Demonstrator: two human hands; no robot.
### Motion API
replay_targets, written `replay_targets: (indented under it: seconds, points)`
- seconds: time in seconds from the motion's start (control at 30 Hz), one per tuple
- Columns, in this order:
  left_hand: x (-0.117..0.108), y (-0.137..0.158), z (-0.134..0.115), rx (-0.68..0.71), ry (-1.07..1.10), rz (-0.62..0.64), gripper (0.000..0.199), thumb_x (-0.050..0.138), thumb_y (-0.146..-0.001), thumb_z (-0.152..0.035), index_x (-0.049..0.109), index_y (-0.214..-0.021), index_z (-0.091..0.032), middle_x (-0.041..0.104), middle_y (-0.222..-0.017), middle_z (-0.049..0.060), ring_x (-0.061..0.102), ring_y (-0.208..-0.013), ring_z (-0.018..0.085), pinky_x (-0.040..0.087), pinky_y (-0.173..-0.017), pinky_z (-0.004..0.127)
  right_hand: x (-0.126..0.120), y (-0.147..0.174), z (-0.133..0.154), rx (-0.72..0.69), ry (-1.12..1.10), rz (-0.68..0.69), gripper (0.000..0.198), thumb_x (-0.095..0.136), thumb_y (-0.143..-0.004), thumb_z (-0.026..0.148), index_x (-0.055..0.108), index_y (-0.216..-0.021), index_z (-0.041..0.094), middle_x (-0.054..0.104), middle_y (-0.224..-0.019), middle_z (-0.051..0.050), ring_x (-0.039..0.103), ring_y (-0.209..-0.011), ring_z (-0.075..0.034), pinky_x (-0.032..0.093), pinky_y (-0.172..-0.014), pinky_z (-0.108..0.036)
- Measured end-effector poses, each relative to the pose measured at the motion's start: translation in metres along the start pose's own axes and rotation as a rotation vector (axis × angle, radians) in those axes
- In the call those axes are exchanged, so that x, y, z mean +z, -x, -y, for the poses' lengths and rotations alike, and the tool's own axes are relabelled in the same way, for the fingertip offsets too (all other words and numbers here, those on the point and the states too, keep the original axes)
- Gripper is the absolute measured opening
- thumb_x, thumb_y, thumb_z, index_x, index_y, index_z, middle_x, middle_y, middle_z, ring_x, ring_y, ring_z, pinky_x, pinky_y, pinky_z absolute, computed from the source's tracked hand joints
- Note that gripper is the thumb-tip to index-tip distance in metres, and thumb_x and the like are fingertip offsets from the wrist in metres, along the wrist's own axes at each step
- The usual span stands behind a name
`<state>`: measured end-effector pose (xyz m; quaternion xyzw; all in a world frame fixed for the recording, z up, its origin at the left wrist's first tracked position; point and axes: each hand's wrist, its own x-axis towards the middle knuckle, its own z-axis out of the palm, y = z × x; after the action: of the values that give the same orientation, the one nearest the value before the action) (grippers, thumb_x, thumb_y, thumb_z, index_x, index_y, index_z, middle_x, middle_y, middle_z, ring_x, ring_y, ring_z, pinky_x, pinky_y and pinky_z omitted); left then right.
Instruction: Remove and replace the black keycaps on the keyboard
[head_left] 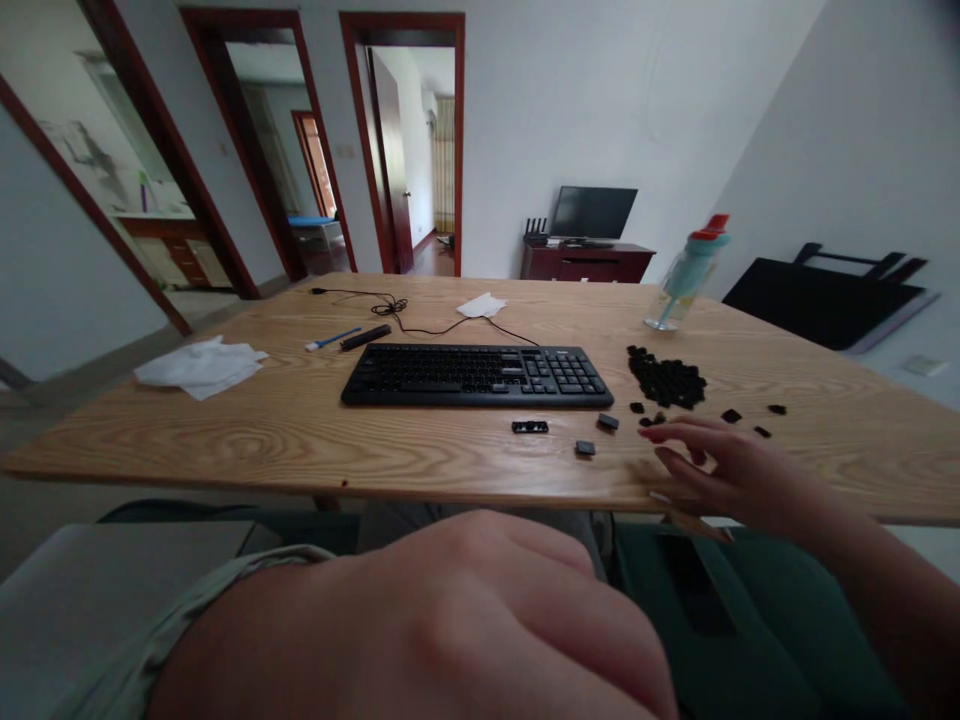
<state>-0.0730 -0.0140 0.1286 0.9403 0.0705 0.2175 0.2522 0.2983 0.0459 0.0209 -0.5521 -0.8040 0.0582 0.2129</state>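
My right hand (712, 462) reaches over the table's front edge on the right, its thumb and fingers apart with nothing seen between them. Its fingertips are close to small black keycaps (645, 422). Beyond it lies a heap of black keycaps (669, 382). Two more keycaps, one nearer (585, 448) and one farther (608, 422), lie left of the fingers, beside a longer black key piece (529, 427). Behind these is a black keyboard (476, 401). My left hand (465, 610) looms large and blurred in the foreground, fingers curled; whatever they hold is hidden.
On the wooden table (285, 440) are a blue-handled brush (334, 339), a black stick-like object (366, 337), white tissue (201, 366), another tissue (482, 304), the keyboard's cable (435, 331) and a water bottle (684, 275). Green seating (780, 600) is below the right side.
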Motion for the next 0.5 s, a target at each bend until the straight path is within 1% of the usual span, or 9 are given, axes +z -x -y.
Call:
replay_targets:
  seconds: [0.07,0.13,0.17,0.23,0.27,0.3,0.37,0.43,0.5]
  points:
    - [-0.008,-0.01,-0.001,0.178,0.073,0.064,0.045,0.03,-0.103,-0.053,0.071,-0.117,-0.042,0.072,-0.094,-0.009,0.066,-0.086,0.011,0.054,-0.089,0.022,0.008,0.027,0.01,0.039,-0.117,0.022,0.038,0.052,-0.096,0.046,0.075,-0.114,0.021,0.074,-0.108,-0.013,0.069,-0.077,-0.02,0.054,-0.058,-0.027]
    - [-0.014,-0.017,-0.004,0.254,0.128,0.059,0.042,0.03,-0.103,-0.051,0.07,-0.117,-0.047,0.071,-0.088,-0.01,0.065,-0.085,0.014,0.053,-0.089,0.025,0.025,0.053,0.023,0.059,-0.271,0.075,0.035,0.053,-0.097,0.045,0.075,-0.113,0.023,0.074,-0.11,-0.011,0.071,-0.095,-0.024,0.059,-0.073,-0.031]
    - [-0.015,-0.017,-0.005,0.257,0.148,0.058,0.04,0.032,-0.103,-0.049,0.069,-0.117,-0.049,0.071,-0.088,-0.011,0.065,-0.084,0.014,0.053,-0.088,0.025,0.04,0.065,0.028,0.064,-0.342,0.124,0.035,0.052,-0.097,0.045,0.075,-0.113,0.024,0.074,-0.112,-0.011,0.07,-0.102,-0.025,0.059,-0.083,-0.035]
    - [-0.012,-0.013,-0.008,0.223,0.175,0.05,0.039,0.033,-0.104,-0.044,0.069,-0.118,-0.047,0.071,-0.087,-0.01,0.064,-0.081,0.013,0.053,-0.087,0.024,0.084,0.086,0.034,0.118,-0.42,0.256,0.037,0.053,-0.096,0.047,0.073,-0.118,0.026,0.071,-0.122,-0.01,0.067,-0.113,-0.027,0.057,-0.094,-0.038]
    - [-0.007,-0.009,-0.007,0.184,0.178,0.058,0.04,0.031,-0.105,-0.041,0.069,-0.119,-0.043,0.071,-0.088,-0.009,0.064,-0.08,0.013,0.053,-0.087,0.024,0.111,0.095,0.035,0.199,-0.398,0.248,0.042,0.051,-0.096,0.048,0.071,-0.124,0.025,0.065,-0.133,-0.012,0.061,-0.125,-0.029,0.051,-0.104,-0.042]
    - [0.002,-0.003,-0.005,0.136,0.179,0.059,0.041,0.03,-0.106,-0.04,0.068,-0.121,-0.039,0.072,-0.088,-0.007,0.064,-0.08,0.013,0.053,-0.088,0.023,0.14,0.102,0.034,0.287,-0.357,0.22,0.049,0.054,-0.093,0.05,0.067,-0.131,0.023,0.057,-0.144,-0.014,0.052,-0.136,-0.031,0.043,-0.112,-0.045]
    - [0.031,0.015,0.01,0.028,0.197,0.005,0.042,0.029,-0.107,-0.039,0.066,-0.124,-0.031,0.073,-0.089,-0.003,0.066,-0.081,0.012,0.054,-0.09,0.024,0.198,0.113,0.031,0.467,-0.297,0.171,0.076,0.058,-0.086,0.053,0.045,-0.152,0.016,0.032,-0.163,-0.016,0.029,-0.15,-0.033,0.032,-0.119,-0.048]
    - [0.074,0.038,0.038,-0.069,0.21,-0.118,0.036,0.042,-0.103,-0.036,0.06,-0.134,-0.026,0.075,-0.099,0.001,0.068,-0.088,0.014,0.054,-0.094,0.029,0.246,0.119,0.029,0.587,-0.29,0.211,0.092,0.059,-0.084,0.053,0.027,-0.161,0.016,0.013,-0.168,-0.018,0.021,-0.153,-0.033,0.03,-0.12,-0.047]
    - [0.126,0.066,0.077,-0.3,0.131,-0.18,0.039,0.053,-0.096,-0.026,0.059,-0.134,-0.022,0.074,-0.11,0.006,0.068,-0.098,0.018,0.052,-0.096,0.035,0.275,0.121,0.029,0.615,-0.183,0.196,0.1,0.067,-0.076,0.054,0.026,-0.161,0.019,0.006,-0.169,-0.018,0.011,-0.154,-0.038,0.025,-0.12,-0.053]
